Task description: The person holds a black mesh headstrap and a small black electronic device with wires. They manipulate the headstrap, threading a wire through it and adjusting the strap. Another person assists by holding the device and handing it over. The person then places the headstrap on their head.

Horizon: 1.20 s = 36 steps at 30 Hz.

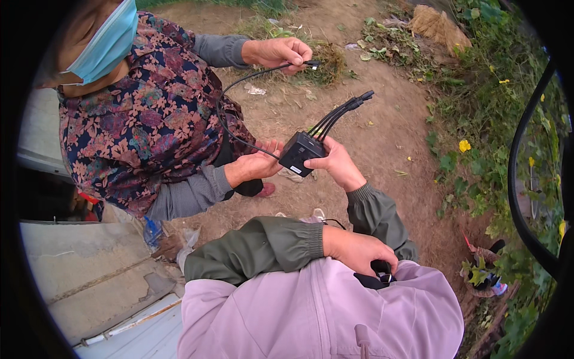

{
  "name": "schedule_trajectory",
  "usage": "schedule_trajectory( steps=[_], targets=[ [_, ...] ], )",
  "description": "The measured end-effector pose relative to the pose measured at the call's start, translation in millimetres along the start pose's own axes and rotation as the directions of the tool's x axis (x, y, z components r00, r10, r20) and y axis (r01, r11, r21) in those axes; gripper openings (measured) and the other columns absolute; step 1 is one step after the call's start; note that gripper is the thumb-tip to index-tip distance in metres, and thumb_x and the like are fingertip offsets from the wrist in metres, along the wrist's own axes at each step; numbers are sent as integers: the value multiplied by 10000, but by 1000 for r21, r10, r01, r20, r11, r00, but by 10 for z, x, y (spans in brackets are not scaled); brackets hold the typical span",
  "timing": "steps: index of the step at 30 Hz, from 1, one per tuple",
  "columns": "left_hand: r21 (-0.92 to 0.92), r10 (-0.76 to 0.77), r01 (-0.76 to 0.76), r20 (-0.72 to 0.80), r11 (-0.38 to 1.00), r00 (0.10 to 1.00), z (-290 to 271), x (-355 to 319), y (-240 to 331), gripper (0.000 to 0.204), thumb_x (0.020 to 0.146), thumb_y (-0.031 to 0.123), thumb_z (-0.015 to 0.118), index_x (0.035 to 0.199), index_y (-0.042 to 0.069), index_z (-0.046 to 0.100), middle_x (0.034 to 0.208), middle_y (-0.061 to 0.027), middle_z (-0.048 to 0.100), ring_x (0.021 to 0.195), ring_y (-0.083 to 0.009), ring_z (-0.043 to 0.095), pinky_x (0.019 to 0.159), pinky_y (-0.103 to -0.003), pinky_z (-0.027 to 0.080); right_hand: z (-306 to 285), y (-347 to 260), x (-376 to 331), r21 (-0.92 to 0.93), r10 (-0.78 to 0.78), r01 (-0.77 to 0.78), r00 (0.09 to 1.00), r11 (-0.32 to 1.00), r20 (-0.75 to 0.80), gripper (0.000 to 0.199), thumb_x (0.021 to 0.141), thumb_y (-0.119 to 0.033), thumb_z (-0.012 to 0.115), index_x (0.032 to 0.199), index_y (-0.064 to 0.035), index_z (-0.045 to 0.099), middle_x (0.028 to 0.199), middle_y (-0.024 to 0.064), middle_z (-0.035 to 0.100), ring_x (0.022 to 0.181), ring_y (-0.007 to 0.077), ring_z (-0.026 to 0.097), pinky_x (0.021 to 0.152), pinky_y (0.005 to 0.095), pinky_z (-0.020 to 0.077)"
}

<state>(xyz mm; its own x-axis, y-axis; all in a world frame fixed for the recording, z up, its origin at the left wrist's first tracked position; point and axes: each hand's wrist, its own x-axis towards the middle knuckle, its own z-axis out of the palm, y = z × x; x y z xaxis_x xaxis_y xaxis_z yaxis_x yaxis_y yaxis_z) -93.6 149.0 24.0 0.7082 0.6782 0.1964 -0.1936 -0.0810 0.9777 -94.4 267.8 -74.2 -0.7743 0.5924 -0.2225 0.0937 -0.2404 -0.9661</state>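
A small black box [302,153] with several short black cables [342,113] fanning out of its top is in my right hand [339,163]. My thumb lies on its front face and the fingers go behind it. Another person's hand [254,163] is under the box's left side. Their other hand [281,54] pinches a long thin cable [222,113] near its plug and looped back to the box. Across my waist, my left hand [360,254] is closed around a black object [382,269] at my jacket's right side; its kind is mostly hidden.
The other person, in a flowered top [143,119] and blue mask [103,45], stands close on the left. Bare soil [382,149] lies underfoot. Leafy vines [484,161] with yellow flowers line the right. A worn concrete slab [89,263] is at lower left, and a thick black loop [520,179] hangs at far right.
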Motion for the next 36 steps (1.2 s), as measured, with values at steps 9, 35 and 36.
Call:
schedule_trajectory(
  steps=[9, 35, 36],
  targets=[
    [-34, -16, 12, -128, 999, 992, -53, -257, -10, 186, 802, 63, 669, 969, 1, 616, 864, -65, 659, 794, -130, 617, 716, -266, 478, -282, -208, 56, 97, 83, -97, 987, 991, 136, 587, 682, 42, 727, 1220, -21, 499, 1075, 16, 591, 991, 127, 573, 870, 281, 465],
    [-105, -108, 69, -429, 992, 897, -91, -1378, 202, 669, 832, 572, 584, 1137, -23, 583, 1103, -121, 613, 1031, -209, 582, 894, -312, 436, 445, -270, -225, -42, -171, 166, 965, 985, -198, 635, 679, -46, 780, 1219, 21, 453, 1088, 96, 577, 990, 158, 571, 857, 302, 473],
    [-55, -89, 70, -523, 996, 848, -84, -1374, 238, 642, 864, 536, 564, 1150, -39, 567, 1099, -124, 616, 1030, -203, 586, 893, -307, 441, 455, -263, -245, -7, -164, 166, 969, 986, -185, 641, 684, -55, 781, 1224, 28, 444, 1098, 106, 574, 1000, 163, 567, 865, 305, 470]
  ],
)
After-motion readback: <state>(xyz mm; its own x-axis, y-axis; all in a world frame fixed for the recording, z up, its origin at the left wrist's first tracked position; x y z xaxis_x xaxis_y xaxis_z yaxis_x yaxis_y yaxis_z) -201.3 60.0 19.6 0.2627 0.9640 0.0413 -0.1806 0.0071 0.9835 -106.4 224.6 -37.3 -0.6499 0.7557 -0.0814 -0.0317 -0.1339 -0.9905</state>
